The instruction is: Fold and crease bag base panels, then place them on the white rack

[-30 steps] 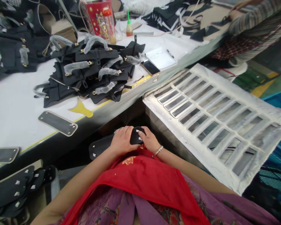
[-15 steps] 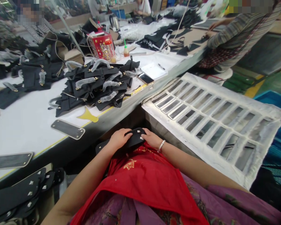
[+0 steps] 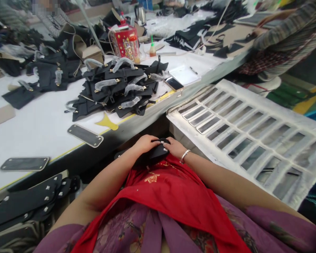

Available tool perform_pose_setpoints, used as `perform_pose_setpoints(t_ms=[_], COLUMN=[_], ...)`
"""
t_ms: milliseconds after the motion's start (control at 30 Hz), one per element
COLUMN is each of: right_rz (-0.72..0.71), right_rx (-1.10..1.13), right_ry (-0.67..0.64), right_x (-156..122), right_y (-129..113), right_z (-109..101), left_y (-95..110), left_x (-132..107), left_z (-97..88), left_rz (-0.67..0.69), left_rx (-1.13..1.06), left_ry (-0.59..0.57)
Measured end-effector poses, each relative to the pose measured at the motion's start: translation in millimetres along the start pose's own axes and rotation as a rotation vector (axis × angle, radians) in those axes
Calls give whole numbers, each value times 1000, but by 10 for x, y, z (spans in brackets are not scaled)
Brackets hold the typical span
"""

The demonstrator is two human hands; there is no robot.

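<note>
Left hand [image 3: 145,143] and right hand [image 3: 176,147], frame centre, both grasp a black panel [image 3: 157,152]; fingers bent nearly closed on it, thumbs beside white tabs [image 3: 165,149].

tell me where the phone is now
In the head view, the phone lies on the white table near its front edge, just right of the piled black pieces and beside the white paper.

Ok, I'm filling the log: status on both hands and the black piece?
Left hand, right hand: both gripping black piece. Piece close to red apron. Hands partly cover it.
</note>
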State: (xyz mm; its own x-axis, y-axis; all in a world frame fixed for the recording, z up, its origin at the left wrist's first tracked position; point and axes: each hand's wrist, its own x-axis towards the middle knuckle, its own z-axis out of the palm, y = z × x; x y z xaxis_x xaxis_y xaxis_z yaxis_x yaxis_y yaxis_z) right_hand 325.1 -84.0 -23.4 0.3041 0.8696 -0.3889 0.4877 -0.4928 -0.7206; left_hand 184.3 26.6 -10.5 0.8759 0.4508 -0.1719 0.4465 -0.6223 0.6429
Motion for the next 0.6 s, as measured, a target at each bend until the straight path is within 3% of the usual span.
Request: perform_pose_setpoints(t_ms=[133,300,400,600], right_rz=[-68,-105,-91,-83], right_rx=[-1,88,124,242], right_ry=[-58,-81,-104,-137], right_x=[-1,21,40,48], right_y=[24,102,117,107], right_z=[-24,-19,-5,-9], left_y=[-190,-680,-851,-878], left_x=[-281,-1062,-1407,-1529], left_z=[-193,-481,-536,-398], left_rz=[-81,-302,-350,-365], left_rx=[19,-24,-148,-315], left_ry=[-39,-45,-2,98])
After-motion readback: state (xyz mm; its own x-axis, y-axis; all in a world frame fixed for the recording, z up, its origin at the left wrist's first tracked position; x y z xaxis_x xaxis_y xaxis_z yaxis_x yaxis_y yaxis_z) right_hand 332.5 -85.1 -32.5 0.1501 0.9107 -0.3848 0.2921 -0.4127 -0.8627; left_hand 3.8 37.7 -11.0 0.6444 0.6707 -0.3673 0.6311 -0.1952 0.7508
